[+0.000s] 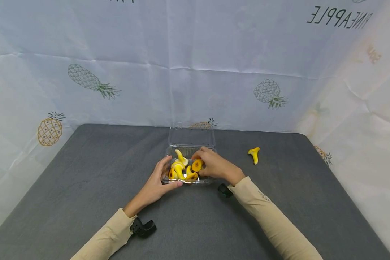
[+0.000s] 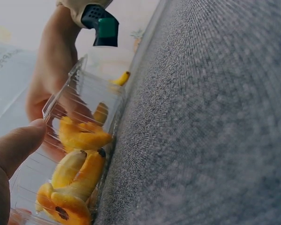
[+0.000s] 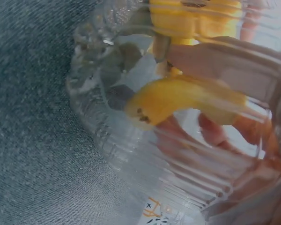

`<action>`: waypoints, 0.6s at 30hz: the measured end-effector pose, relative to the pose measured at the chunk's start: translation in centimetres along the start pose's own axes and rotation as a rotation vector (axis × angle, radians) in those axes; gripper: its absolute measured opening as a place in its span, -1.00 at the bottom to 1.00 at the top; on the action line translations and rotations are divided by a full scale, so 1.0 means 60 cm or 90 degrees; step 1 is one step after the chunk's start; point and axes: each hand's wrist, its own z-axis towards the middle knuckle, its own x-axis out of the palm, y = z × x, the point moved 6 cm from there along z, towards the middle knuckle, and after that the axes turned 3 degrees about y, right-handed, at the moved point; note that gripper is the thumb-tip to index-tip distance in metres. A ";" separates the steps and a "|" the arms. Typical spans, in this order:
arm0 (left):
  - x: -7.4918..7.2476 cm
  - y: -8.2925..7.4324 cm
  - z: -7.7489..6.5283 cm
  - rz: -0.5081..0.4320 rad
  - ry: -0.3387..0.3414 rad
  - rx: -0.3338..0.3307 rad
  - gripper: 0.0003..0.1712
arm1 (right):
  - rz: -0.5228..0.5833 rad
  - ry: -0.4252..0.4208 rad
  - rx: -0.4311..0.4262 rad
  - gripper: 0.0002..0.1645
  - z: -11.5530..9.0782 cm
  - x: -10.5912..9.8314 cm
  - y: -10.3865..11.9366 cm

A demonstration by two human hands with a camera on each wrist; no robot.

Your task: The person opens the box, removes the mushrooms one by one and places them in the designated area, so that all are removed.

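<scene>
A clear plastic clamshell box (image 1: 190, 181) stands with several yellow mushrooms (image 1: 179, 169) inside, chanterelle-like in shape. My left hand (image 1: 155, 186) grips the box at its near left corner, thumb along the front rim and fingers at the left side. My right hand (image 1: 215, 164) reaches into the right part of the box, its fingers around a yellow mushroom (image 1: 196, 165). Through the clear wall in the right wrist view, a curved mushroom (image 3: 178, 96) lies between the thumb and the fingers. Another yellow mushroom (image 1: 254, 155) lies on the table, right of the box.
The box's hinged lid (image 1: 191, 135) stands open at the back. A dark grey cloth covers the table (image 1: 117, 151). Behind and beside it hangs a pale curtain (image 1: 195, 94) with pineapple prints. Each wrist bears a black camera mount (image 1: 143, 228).
</scene>
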 end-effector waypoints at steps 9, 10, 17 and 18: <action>0.000 -0.001 0.000 -0.002 0.000 0.004 0.05 | 0.013 -0.015 -0.048 -0.53 0.000 -0.003 0.005; 0.000 -0.001 0.000 -0.001 0.000 0.004 0.05 | 0.014 -0.015 -0.050 -0.53 0.000 -0.003 0.006; 0.001 -0.001 -0.001 0.006 -0.001 0.004 0.05 | 0.022 -0.011 -0.061 -0.51 0.001 0.003 0.008; 0.001 -0.002 -0.001 0.007 -0.002 0.004 0.05 | 0.017 -0.012 -0.063 -0.52 0.001 0.004 0.008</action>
